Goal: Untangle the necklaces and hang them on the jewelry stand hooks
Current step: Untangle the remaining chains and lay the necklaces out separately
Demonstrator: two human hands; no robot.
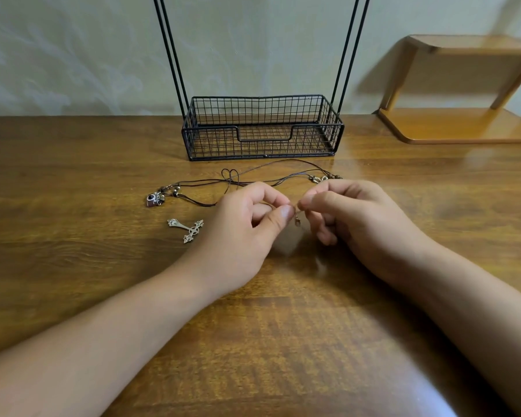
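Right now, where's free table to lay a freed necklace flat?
Free: left of the cross pendant, and right of the right hand, below the wooden shelf. Crowded: the strip between the wire basket and both hands, full of cords.

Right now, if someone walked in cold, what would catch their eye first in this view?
First, the two hands meeting mid-table: the left hand and right hand pinch a small clasp between their fingertips. Left of them lies a silver cross pendant flat on the wooden table, and behind it dark cords trail to a beaded pendant. At the back stands the black wire basket of the jewelry stand.
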